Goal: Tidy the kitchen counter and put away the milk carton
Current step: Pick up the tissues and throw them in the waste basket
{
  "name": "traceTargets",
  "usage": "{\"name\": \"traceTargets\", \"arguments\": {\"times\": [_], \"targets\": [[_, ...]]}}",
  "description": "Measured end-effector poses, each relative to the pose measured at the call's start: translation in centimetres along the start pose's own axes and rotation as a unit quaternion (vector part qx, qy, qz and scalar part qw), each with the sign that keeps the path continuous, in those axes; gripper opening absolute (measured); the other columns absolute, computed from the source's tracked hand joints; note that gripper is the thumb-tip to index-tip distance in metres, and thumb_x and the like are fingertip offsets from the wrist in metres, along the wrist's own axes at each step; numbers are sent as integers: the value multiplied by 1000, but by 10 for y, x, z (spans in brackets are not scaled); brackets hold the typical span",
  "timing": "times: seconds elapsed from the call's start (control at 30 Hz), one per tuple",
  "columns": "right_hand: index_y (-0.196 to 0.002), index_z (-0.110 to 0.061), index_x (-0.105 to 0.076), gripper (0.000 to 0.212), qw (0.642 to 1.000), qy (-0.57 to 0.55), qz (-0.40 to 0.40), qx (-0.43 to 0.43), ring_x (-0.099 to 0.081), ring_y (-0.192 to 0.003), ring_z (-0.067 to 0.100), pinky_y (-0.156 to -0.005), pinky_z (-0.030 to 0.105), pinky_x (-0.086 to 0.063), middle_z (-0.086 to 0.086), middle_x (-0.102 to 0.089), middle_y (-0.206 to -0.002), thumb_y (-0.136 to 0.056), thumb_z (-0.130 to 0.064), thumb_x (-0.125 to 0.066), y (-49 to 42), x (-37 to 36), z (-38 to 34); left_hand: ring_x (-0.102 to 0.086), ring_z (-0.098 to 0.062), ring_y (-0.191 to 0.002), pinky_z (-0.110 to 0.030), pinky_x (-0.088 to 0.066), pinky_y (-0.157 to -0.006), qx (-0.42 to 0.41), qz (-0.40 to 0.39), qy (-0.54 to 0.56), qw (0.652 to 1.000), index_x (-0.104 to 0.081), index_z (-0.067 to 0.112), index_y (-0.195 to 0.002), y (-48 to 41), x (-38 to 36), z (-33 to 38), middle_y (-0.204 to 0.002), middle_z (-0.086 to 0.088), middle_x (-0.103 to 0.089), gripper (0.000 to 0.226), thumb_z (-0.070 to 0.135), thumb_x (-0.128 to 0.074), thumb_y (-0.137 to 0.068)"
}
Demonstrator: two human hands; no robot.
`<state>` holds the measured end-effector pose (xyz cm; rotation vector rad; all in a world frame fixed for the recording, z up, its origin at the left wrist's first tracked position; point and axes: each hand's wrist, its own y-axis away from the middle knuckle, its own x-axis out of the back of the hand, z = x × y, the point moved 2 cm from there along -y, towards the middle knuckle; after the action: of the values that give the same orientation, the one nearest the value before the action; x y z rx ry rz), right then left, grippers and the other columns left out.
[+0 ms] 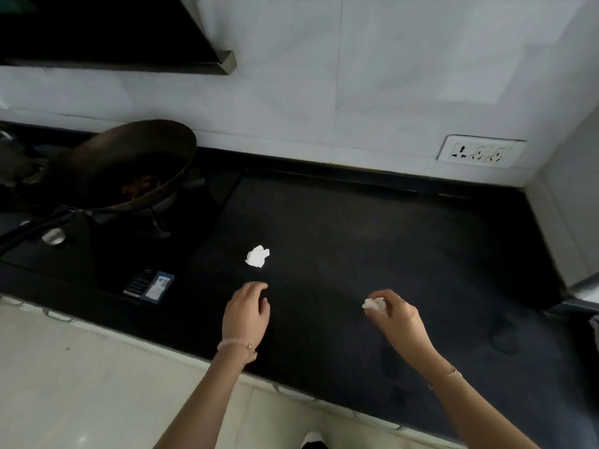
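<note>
Loose tissue wad (257, 256): on the desk (372, 247), mid-depth, near its left end by the stove; no clear long axis.
Left hand (247, 314): nearer, just short of the wad; fingers loosely curled, empty.
Right hand (393, 315): pinched on a second wad (373, 303), well right.
Milk carton: not visible.

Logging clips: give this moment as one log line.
right hand: holds tissue wad | left hand: open, near loose tissue | counter
</note>
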<state>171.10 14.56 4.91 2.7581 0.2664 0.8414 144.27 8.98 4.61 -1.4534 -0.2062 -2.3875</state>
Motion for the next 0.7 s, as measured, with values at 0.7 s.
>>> {"name": "traceTargets", "arguments": {"times": [0.7], "targets": [[-93,-25,-65,10,998,-21,11,-57,-59,-78,6,-62,16,-44,-1,-67,-90,-85,-29,-61,-18,5,-14,-53,-16,-93,-26,-45,-73,170,-44,200,964,-57,12,-115,-88,0,-27,-107,-5,-58,29,19,-57,-87]]}}
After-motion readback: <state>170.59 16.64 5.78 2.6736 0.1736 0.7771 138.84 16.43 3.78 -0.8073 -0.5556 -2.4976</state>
